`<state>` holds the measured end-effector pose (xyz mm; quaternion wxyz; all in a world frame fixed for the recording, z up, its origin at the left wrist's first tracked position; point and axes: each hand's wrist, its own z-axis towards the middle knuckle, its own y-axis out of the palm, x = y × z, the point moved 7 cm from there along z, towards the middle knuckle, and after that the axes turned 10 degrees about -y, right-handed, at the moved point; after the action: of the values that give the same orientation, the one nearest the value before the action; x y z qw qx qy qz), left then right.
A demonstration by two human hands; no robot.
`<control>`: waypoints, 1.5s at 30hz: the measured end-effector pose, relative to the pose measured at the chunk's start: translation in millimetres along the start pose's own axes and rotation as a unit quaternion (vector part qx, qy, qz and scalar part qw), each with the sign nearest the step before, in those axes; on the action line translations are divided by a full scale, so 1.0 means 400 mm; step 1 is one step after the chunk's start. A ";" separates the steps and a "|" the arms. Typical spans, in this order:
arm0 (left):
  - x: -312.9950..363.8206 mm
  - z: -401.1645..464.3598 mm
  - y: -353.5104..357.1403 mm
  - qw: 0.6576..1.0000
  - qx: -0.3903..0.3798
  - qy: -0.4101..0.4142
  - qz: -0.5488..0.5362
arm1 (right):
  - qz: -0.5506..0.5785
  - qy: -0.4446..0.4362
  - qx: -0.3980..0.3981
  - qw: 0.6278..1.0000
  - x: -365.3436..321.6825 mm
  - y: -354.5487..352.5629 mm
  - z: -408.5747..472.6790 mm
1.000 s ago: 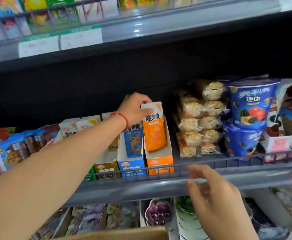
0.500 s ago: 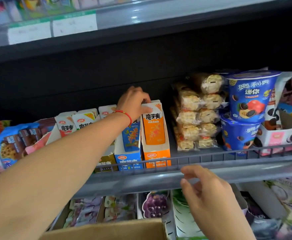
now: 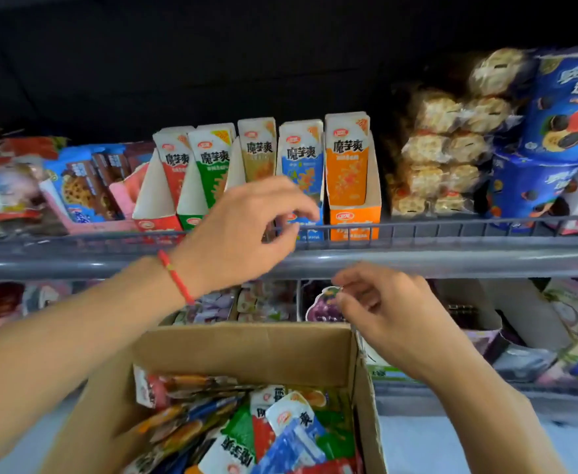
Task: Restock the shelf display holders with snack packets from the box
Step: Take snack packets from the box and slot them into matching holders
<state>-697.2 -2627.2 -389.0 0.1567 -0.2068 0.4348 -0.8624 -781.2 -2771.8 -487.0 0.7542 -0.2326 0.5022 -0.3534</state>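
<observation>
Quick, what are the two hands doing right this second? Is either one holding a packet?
Left hand: open, fingers loosely curled in front of the shelf rail, holding nothing.
Right hand: open, fingers relaxed above the box corner, holding nothing.

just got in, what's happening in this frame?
A person is restocking snack packets from a cardboard box into five display holders on a shelf. At this moment both hands are empty: the left hand hovers in front of the blue holder, fingers loosely curled, and the right hand hangs below the shelf rail, above the box's right corner. The orange holder looks full. Mixed packets remain in the box.
</observation>
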 end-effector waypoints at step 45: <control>-0.273 -0.571 0.153 0.691 -0.182 -0.568 -0.407 | 0.060 0.118 0.037 0.991 -0.050 0.193 -0.016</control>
<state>-709.7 -2456.7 -585.3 -0.0336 -0.8387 0.2845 -0.4633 -769.0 -2706.8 -532.1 0.7175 -0.1311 0.5872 -0.3509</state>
